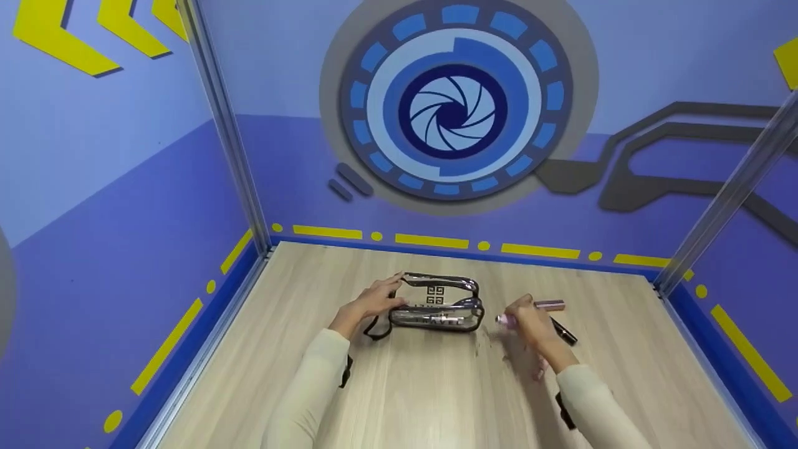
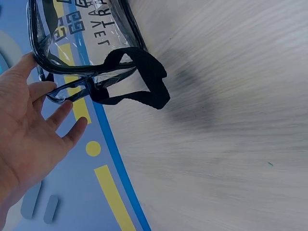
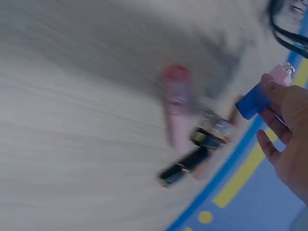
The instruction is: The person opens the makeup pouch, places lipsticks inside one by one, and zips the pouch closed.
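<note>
A clear toiletry bag [image 1: 436, 319] with black piping and printed lettering lies on the wooden table, its top side gaping. My left hand [image 1: 374, 299] grips the bag's left end, thumb on one edge and fingers at the other. In the left wrist view the bag's black strap loop [image 2: 154, 82] hangs beside that hand [image 2: 33, 125]. To the right of the bag, my right hand [image 1: 533, 321] holds a small pink and blue bottle [image 3: 264, 91] with a silvery top, pinched between thumb and fingers. The bottle's pink end points toward the bag.
Beyond my right hand lie a black tube [image 1: 564, 330] and a rose-coloured tube [image 1: 550, 305]. A pink tube [image 3: 178, 110] and a small glass bottle [image 3: 211, 127] are blurred in the right wrist view. Patterned blue panels [image 1: 299, 181] wall the table.
</note>
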A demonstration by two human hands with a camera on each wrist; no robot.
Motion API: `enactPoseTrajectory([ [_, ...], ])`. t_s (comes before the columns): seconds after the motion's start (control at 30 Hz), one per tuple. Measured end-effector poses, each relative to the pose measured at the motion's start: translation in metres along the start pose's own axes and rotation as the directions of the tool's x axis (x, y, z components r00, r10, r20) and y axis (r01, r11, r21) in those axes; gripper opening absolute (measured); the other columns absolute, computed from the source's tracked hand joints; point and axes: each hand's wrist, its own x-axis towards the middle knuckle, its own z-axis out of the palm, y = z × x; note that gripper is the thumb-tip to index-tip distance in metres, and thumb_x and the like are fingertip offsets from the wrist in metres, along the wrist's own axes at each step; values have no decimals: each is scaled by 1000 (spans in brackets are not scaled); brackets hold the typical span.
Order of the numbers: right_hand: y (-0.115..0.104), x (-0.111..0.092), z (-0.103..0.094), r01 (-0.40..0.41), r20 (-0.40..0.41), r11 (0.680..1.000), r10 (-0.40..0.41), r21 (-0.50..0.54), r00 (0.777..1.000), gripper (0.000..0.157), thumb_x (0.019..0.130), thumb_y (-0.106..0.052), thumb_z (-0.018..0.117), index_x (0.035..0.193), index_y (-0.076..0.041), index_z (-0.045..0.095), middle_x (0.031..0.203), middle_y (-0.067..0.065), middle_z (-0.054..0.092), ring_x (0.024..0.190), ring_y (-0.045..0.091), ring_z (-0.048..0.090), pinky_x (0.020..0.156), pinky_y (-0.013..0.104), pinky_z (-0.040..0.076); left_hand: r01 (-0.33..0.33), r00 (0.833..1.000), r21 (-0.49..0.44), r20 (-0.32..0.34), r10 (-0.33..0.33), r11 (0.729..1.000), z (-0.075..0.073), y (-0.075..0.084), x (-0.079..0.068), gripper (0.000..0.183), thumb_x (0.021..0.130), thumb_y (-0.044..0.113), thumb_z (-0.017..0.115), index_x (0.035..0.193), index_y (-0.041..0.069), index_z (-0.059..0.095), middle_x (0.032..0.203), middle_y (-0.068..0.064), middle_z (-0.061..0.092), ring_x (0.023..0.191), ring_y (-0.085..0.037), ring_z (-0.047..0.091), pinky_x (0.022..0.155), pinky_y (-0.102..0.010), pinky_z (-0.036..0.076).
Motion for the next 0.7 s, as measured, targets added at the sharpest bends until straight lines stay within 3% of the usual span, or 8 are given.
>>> enactPoseTrajectory([
  [0.07, -4, 17, -15, 75, -25, 995, -77, -64, 997, 9, 85, 7, 72, 91, 1, 73, 88, 12, 65, 78, 24, 65, 70, 39, 57, 3, 1000, 15, -2, -3, 1000, 0, 1, 0, 65, 107, 33, 55, 160, 5, 32, 170, -10, 25, 153, -42, 28, 122, -65, 23],
  [0.1, -8, 25, -24, 69, -21, 994, -68, 81, 998, 16, 83, 4, 77, 97, -5, 77, 88, 11, 66, 76, 25, 66, 64, 40, 58, 8, 1000, 19, -2, -8, 1000, -1, 1, 1, 65, 107, 34, 55, 161, 6, 31, 170, -10, 25, 153, -41, 28, 122, -65, 23],
  [0.2, -23, 49, -48, 99, -21, 980, -97, 170, 995, 19, 84, 3, 78, 103, -3, 77, 89, 13, 66, 82, 31, 66, 70, 45, 60, 9, 1000, 17, 5, -9, 1000, -2, 3, 2, 66, 106, 35, 55, 161, 7, 31, 169, -10, 28, 153, -41, 29, 122, -65, 23],
  [0.33, -53, 75, -65, 205, -65, 970, -198, 132, 978, 16, 87, -6, 78, 103, -2, 77, 93, 17, 70, 90, 37, 66, 80, 51, 58, 13, 1000, 4, 5, -13, 1000, -6, 2, 1, 68, 105, 36, 56, 161, 8, 30, 168, -10, 32, 152, -41, 31, 122, -64, 25],
  [0.57, -95, 87, -51, 263, -37, 956, -261, 131, 965, 16, 89, -14, 79, 102, -4, 77, 96, 14, 74, 91, 35, 69, 81, 49, 59, 19, 1000, 14, 7, -19, 1000, -5, 2, 2, 67, 105, 37, 57, 161, 7, 32, 169, -8, 29, 151, -40, 31, 122, -64, 26],
  [0.7, -106, 84, -36, 256, 38, 958, -263, 131, 964, 16, 90, -11, 77, 104, -4, 79, 96, 14, 72, 88, 35, 71, 81, 48, 60, 19, 1000, 17, 11, -19, 1000, -3, 2, 3, 65, 105, 34, 57, 160, 7, 33, 169, -8, 28, 152, -40, 31, 122, -63, 26],
])
